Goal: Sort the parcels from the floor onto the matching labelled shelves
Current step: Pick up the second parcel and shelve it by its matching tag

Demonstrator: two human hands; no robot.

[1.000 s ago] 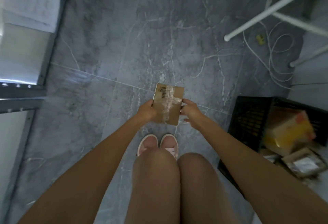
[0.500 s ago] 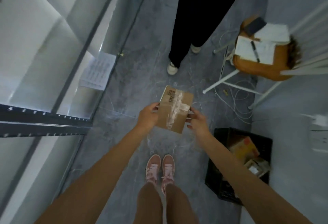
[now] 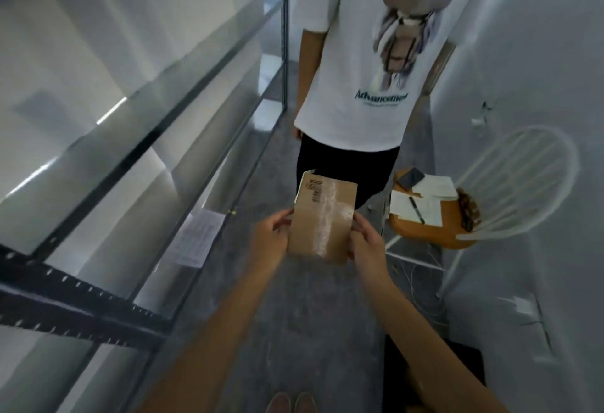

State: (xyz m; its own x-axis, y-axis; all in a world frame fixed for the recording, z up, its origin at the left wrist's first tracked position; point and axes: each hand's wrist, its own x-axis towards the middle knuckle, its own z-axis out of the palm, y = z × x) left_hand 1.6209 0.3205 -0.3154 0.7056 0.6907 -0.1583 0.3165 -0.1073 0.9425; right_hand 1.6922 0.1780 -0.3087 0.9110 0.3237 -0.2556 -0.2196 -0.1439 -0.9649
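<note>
From the head camera, the person holds a small brown cardboard parcel (image 3: 322, 219) out in front of the body, above the grey floor (image 3: 261, 203), in the aisle beside the shelves. The left hand (image 3: 274, 233) clasps the parcel's left edge with fingers curled around it; the right hand (image 3: 365, 242) grips the right edge, thumb on the face and fingers behind. The parcel's flat face turns up toward the camera, with a barcode label (image 3: 314, 187) at its top left and a strip of clear tape running down the middle.

A metal shelving unit (image 3: 108, 164) with dark slotted beams runs along the left, and a printed sheet (image 3: 196, 237) hangs at its lower edge near the parcel. Just past the parcel stands another person in a white printed T-shirt (image 3: 366, 53) and dark trousers. To the right, a white wire chair (image 3: 519, 180) carries papers, a pen and a dark phone on its wooden seat. A black crate (image 3: 470, 363) sits at lower right, partly hidden by the right forearm. Pink shoes (image 3: 291, 403) show at the bottom edge
</note>
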